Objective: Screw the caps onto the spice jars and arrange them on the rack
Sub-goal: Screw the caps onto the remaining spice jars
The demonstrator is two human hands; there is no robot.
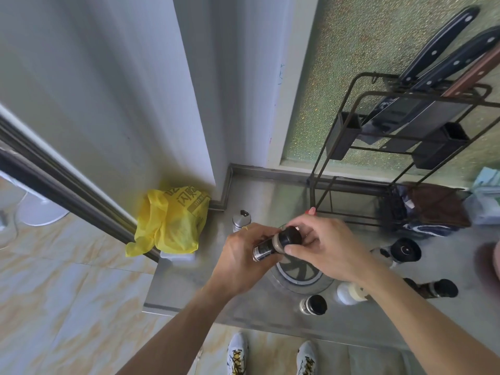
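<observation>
The spice jar [266, 249] lies nearly on its side in the air above the steel counter [189, 282], over the round drain [297, 269], and I start at its left end, where my left hand [243, 255] has its fingers curled round the labelled body. If that hold slackens while I twist, the jar could turn with the cap and the thread would never bite. In the middle, the black cap [290, 236] meets a pale collar at the jar's neck (I cannot tell how far it is seated), and because the jar is tilted, a cap started crooked could cross-thread or let spice spill into the drain below. On the right, my right hand [322, 247] has thumb and fingers pinching the cap, one finger sticking out toward the wire rack [351, 104]; I judge a slip here would drop the cap among the other things on the counter. Farther right, several more jars [405, 250] stand or lie near my right forearm, so a wide elbow swing could knock them over. The rack's bottom shelf sits just beyond my hands, with knives [443, 33] in its upper tier, which I should steer clear of when placing jars.
</observation>
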